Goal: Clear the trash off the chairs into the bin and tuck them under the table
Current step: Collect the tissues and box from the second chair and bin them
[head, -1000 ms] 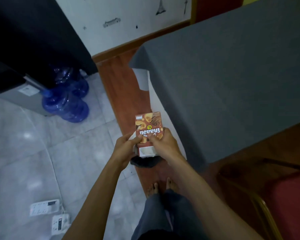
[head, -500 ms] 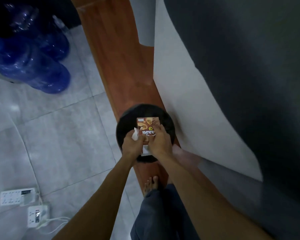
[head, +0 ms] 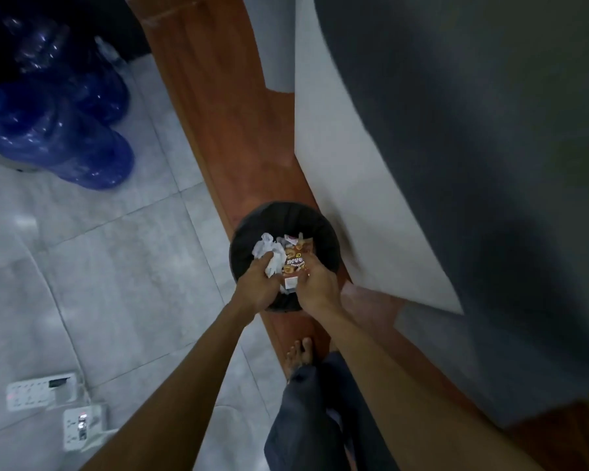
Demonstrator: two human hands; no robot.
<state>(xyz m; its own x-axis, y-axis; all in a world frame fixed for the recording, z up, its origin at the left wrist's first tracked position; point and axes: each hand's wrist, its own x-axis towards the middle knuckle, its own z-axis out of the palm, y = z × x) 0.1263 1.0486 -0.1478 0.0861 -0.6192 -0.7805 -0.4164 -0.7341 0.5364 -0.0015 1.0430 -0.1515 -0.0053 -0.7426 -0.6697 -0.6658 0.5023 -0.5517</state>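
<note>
Both hands were over the bin [head: 242, 243], right at its mouth. The left hand [head: 257, 283] had its fingers curled around a crumpled white tissue [head: 269, 254], and the right hand [head: 317, 285] was pinching the near edge of a snack box [head: 295, 261], which hung tilted inside the dark rim. By the look of it, this was the dumping step: trash carried over from the chairs and about to be let go. Whether either hand had begun to loosen, I could not tell; both looked closed on what they held.

The bin stood on the wooden strip of floor [head: 215, 107], close beside the hanging edge of the grey cloth [head: 456, 130] that covered the surface. A bare foot [head: 300, 355] was planted on the wood just short of the bin.

The next move probably called for little: part the fingers, let the box and the tissue fall, then turn back for the chairs.

Plenty was hidden. No chair could be made out clearly; only a gold-coloured sliver showed at the lower right edge, and I could not say what it was. The bottom of the bin was dark, with a few pale scraps behind the box too blurred to name. Blue water jugs [head: 65, 144] sat well off to the left.
</note>
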